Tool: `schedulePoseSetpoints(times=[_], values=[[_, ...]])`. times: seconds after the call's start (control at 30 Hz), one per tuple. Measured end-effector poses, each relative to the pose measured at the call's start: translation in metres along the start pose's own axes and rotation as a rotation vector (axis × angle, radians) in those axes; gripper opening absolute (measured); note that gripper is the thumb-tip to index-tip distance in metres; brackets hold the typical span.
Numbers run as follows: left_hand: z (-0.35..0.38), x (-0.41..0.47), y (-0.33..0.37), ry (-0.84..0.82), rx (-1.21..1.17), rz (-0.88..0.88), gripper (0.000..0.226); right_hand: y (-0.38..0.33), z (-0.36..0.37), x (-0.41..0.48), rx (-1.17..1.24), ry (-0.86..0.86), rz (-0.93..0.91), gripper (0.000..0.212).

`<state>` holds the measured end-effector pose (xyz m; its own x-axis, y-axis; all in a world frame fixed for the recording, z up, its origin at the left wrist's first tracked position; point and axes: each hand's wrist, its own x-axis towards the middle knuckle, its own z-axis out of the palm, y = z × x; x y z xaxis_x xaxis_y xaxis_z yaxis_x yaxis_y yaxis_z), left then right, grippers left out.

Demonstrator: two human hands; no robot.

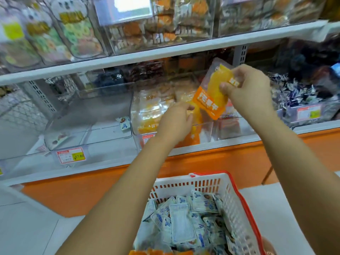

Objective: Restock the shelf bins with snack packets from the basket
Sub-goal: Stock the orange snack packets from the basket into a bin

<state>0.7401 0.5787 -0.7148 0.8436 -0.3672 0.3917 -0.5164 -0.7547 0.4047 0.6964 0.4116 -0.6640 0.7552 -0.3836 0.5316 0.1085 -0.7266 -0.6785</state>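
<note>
Right hand, fingers pinching orange snack packet above clear shelf bin, left hand at its 8 o'clock, fingers curled round second orange packet, white basket of blue-white packets at 6 o'clock.

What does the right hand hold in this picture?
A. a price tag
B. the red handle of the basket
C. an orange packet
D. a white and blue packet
C: the right hand pinches an orange packet and holds it above the clear bin.
</note>
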Motion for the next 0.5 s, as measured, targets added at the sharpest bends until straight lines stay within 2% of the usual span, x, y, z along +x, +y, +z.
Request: schedulePoseSetpoints(times=[0.17, 0.3, 0.4, 0.5], values=[[0.017, 0.043, -0.012, -0.225, 0.049, -0.109, 0.034, -0.01, 0.038, 0.027, -0.264, -0.142, -0.133, 0.018], [0.023, 0.056, -0.019, -0.345, 0.253, -0.12, 0.067, -0.017, 0.064, 0.039, -0.49, -0.296, -0.117, 0.016], [0.023, 0.059, -0.028, -0.38, 0.317, -0.089, 0.063, -0.011, 0.083, 0.043, -0.547, -0.444, -0.093, 0.019], [0.019, 0.061, -0.039, -0.368, 0.317, -0.096, 0.059, 0.001, 0.101, 0.049, -0.598, -0.484, -0.141, 0.019]])
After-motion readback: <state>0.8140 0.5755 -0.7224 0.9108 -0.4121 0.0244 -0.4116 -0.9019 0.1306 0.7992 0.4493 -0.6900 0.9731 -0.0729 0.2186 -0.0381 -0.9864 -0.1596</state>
